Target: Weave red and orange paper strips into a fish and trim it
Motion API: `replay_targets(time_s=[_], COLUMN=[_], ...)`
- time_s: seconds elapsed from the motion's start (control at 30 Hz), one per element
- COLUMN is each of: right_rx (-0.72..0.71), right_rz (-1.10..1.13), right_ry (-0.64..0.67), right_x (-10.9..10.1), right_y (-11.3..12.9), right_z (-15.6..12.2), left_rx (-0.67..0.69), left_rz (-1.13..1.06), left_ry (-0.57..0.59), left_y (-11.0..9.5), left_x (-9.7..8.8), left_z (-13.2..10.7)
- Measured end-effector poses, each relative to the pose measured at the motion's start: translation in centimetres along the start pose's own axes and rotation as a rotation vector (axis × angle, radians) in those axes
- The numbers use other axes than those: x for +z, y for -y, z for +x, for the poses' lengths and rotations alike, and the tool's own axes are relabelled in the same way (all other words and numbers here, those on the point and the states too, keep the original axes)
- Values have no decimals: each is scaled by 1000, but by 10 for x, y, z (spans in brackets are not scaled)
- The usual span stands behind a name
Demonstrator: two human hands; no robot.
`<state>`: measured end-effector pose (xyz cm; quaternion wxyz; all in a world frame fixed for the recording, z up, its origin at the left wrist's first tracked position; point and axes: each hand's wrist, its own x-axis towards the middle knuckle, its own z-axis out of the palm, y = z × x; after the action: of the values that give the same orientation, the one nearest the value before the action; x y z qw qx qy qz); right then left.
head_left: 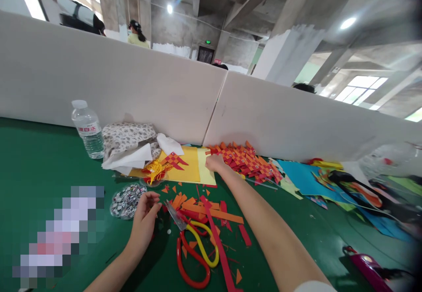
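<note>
My right hand [216,163] reaches forward to the left end of a pile of woven red and orange paper fish [244,160]. Its fingers are closed at a paper fish on that end; the fingertips are partly hidden. My left hand [147,210] hovers beside a clear dish of googly eyes [128,200], fingers loosely curled and nothing visible between them. Between my arms lie red-handled scissors [194,257] and yellow-handled scissors [211,243], among orange paper strips [227,215] and a long red strip [219,243]. One woven fish [173,160] rests on yellow paper [189,162].
A water bottle [87,129] and a patterned pouch [128,138] stand at the back left by a white partition [158,94]. Yellow yarn [154,171] lies before the pouch. To the right are blue paper sheets [303,177] and a purple device [369,268] with a cable.
</note>
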<state>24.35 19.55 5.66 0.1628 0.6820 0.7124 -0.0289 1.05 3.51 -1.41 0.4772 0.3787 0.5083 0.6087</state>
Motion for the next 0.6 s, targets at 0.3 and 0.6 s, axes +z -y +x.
replay_targets(time_s=[0.3, 0.6], right_rx=[-108, 5], right_rz=[89, 347], right_ry=[421, 405], right_x=[-34, -22], right_y=[-23, -20], right_z=[-72, -71], left_rx=[17, 14], left_rz=[15, -11], left_ry=[0, 29], left_y=[-2, -5], left_x=[-1, 0], left_z=[-4, -7])
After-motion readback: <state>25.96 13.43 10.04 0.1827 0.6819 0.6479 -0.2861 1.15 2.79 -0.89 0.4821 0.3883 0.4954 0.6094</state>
